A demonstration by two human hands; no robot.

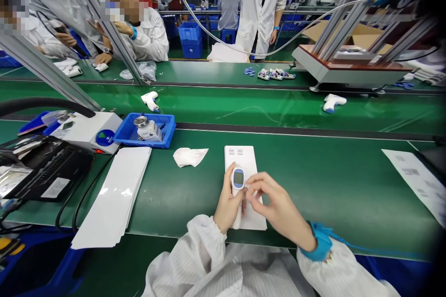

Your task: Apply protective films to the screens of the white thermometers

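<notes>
Head view: left hand [228, 204] grips white device [239, 177]; right hand [278, 202] half-curled beside it, cannot tell if pinching anything. 1-hand hold: sideways nudge could twist device loose.

Handheld device [238, 188]: white, blue bezel [238, 171], grey-green screen [239, 178]. Person's garment [223, 271]: white, fine stripes. Wristband [319, 242] on right: blue. Sheet [248, 160] under device: white, dark print. Workbench [331, 185]: dark green. Tray [168, 137], left: blue. Box [83, 130] left of it: white, blue round label [105, 138]. Strip [240, 107], far side: brighter green.
</notes>
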